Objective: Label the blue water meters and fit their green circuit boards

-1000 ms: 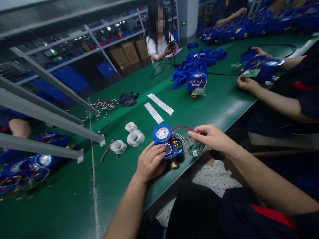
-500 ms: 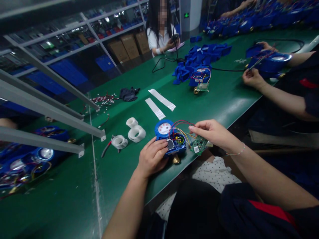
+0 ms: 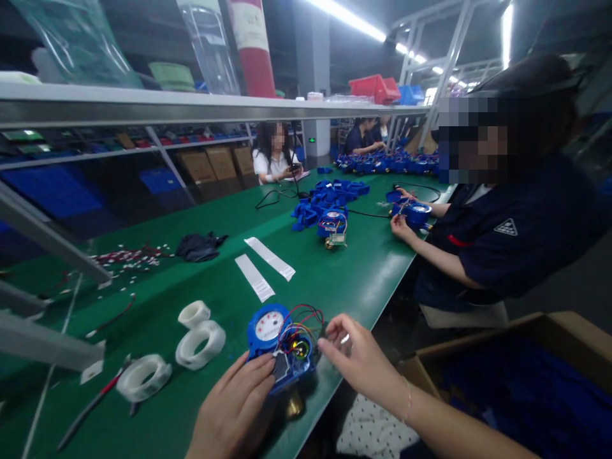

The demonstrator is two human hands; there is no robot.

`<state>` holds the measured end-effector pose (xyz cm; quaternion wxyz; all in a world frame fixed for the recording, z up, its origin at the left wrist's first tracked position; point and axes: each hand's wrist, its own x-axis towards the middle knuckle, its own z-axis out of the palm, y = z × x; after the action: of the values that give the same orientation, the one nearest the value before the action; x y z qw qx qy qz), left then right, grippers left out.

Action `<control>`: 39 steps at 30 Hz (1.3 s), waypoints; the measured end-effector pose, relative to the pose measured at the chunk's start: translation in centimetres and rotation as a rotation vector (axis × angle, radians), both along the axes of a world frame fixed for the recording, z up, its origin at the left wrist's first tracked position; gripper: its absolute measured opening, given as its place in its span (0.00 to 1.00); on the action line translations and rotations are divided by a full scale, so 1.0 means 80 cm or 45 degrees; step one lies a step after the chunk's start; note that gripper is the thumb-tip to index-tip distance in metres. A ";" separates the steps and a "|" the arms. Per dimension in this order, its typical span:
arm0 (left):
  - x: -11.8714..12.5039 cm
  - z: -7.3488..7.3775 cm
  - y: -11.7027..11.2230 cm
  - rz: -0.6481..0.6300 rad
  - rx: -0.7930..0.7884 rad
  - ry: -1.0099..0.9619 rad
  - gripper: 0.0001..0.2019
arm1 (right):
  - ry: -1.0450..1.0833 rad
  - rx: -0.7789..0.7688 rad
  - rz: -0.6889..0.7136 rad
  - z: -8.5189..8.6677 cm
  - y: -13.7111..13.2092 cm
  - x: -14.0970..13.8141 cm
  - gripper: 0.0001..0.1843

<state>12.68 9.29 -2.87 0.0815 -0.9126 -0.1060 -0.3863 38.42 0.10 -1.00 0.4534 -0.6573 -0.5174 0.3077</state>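
A blue water meter with a round white dial lies on the green table near its front edge, its electronics compartment open. Red, black and yellow wires loop out of that compartment. A brass fitting sticks out at the front. My left hand grips the meter's near left side, fingers over a dark rectangular part. To the right of the meter, my right hand has its thumb and fingers curled together by the wire ends. What sits between those fingertips is too dark to make out.
Left of the meter are rolls of clear tape and pliers. Two white label strips lie beyond, with blue plastic parts and another meter. A co-worker handles a meter at right. A shelf crosses above.
The view has tilted up, bringing the shelf and the co-worker's upper body into sight. The green circuit board beside my right hand no longer shows clearly. My left hand stays on the water meter.
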 end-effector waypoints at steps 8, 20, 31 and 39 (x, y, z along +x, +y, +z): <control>0.003 -0.001 0.000 -0.009 0.002 -0.012 0.10 | 0.935 -0.321 0.105 -0.014 -0.014 -0.040 0.43; 0.006 0.005 0.002 -0.002 0.055 -0.029 0.10 | 1.558 -0.313 0.028 0.007 0.020 -0.078 0.26; 0.004 -0.003 0.008 0.028 0.086 -0.043 0.10 | 1.549 -0.374 -0.058 0.000 0.028 -0.079 0.14; 0.010 0.009 -0.001 -0.013 0.243 0.051 0.13 | 1.558 -0.356 -0.105 0.007 0.006 -0.062 0.15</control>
<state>13.52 9.23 -2.13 0.1682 -0.9088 -0.0625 -0.3768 33.45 0.57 -0.48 0.5886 -0.4348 -0.0933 0.6751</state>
